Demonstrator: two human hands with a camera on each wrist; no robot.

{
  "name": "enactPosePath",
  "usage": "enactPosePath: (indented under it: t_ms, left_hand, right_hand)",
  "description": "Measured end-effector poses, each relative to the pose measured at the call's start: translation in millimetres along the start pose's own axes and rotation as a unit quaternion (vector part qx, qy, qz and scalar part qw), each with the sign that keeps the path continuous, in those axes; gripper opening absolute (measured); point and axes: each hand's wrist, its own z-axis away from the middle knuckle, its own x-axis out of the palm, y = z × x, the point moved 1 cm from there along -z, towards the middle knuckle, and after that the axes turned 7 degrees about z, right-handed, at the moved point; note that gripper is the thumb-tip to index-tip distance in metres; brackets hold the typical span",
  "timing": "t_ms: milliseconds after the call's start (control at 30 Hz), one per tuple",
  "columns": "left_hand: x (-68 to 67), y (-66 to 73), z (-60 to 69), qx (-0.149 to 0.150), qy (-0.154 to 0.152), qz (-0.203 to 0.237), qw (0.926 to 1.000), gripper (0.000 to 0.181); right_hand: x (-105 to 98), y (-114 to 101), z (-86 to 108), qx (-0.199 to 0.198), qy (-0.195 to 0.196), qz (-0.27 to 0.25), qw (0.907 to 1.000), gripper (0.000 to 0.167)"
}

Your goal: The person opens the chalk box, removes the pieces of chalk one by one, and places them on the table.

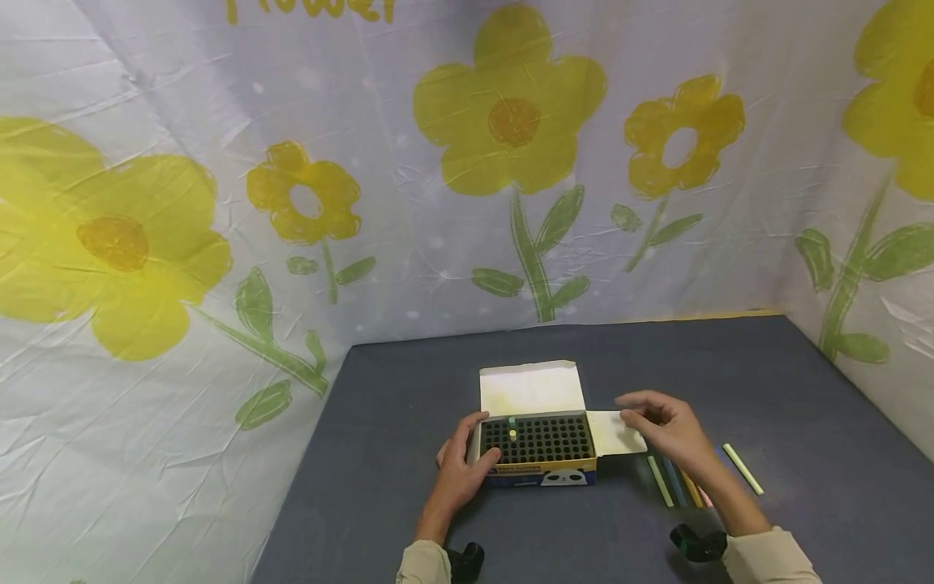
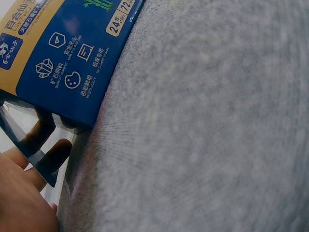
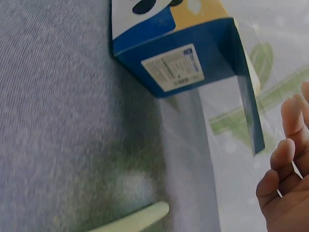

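An open chalk box point(image 1: 540, 472), blue and yellow with a panda print, sits on the table with its lid raised behind it. Its black insert point(image 1: 554, 442) has rows of round holes, and a green chalk point(image 1: 512, 421) and a yellow chalk point(image 1: 513, 435) stand in two of them. My left hand point(image 1: 461, 474) grips the box's left end, thumb at the front edge; in the left wrist view its fingers are partly behind the side flap point(image 2: 29, 150). By the right side flap point(image 1: 616, 432) hovers my right hand point(image 1: 674, 434), fingers loosely bent, with nothing visible in them.
Right of the box lie several loose chalk sticks: light green point(image 1: 660, 482), dark point(image 1: 674, 483), orange point(image 1: 690, 490), and others partly under the right forearm. A pale yellow-green stick point(image 1: 743, 469) lies farther right. A flower-printed cloth point(image 1: 409, 268) hangs behind the dark table point(image 1: 365, 487).
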Motion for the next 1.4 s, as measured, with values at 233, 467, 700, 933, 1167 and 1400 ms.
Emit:
enactPosePath:
  t_ms: [233,467,700,933,1167,1400]
  left_hand:
    - [-0.1,0.5,1.0,-0.001,-0.001,-0.006,1.0,0.057]
    - [-1.1,1.7,1.1,-0.001,-0.005,-0.004,1.0,0.057]
    - [-1.5,1.5,0.9,0.004,-0.005,-0.006,1.0,0.057]
    - [-0.7,1.1,1.1,-0.003,-0.002,-0.006,1.0,0.057]
    - [-0.5,-0.1,1.0,-0.005,-0.005,-0.005,1.0,0.056]
    - [0.2,0.0,0.1,-0.011,-0.002,-0.005,0.9999,0.056]
  right_hand:
    - [8.9,-7.2,-5.4,-0.01,-0.008,0.006,0.9999,0.025]
    - [22.2,-13.4,-10.1,-0.025,-0.024,-0.008,0.9994,0.025]
    - [38.7,-20.6,-16.2,-0.05,-0.039,-0.035,0.9974,0.027]
    - [56.1,-26.0,-22.9,-0.075,-0.051,-0.047,0.9947,0.026]
    - [68.6,-33.7,-27.8,-0.125,-0.058,-0.059,0.9887,0.022]
    - [84.1,-41.3,-31.9,-0.109,-0.089,-0.051,0.9887,0.022]
